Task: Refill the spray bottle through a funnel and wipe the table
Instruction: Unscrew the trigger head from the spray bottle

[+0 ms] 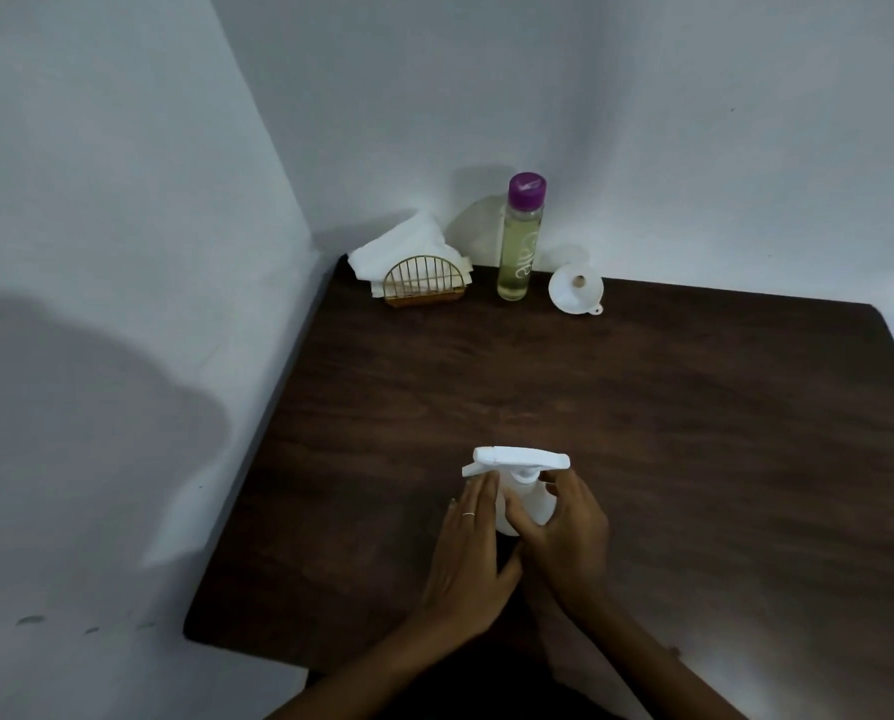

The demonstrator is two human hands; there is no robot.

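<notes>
Head view looks down on a dark wood table [694, 433] pushed into a corner of pale walls [122, 200]. Taking the spray bottle [525, 498] as the landmark: it stands upright near the table's front edge, white, with its trigger head on top and the nozzle pointing left.

2 hands meet at the bottle. The left hand [468, 558] lies against the bottle's left side with fingers straight and close together, fingertips up by the trigger; a thin ring shows on 1 finger. It touches rather than wraps. The right hand [564, 537] is curled round the bottle's body from the right, thumb across the front and fingers reaching behind the neck, so it grips the bottle.

Far behind the bottle, along the back wall, stand 3 things. A clear refill bottle [520, 246] with a purple cap and yellowish liquid is straight behind, upright. Just right of it a white funnel [572, 291] lies on its side, mouth toward the camera. Left of the refill bottle, in the corner, a gold wire holder [424, 285] keeps white napkins [403, 246].
</notes>
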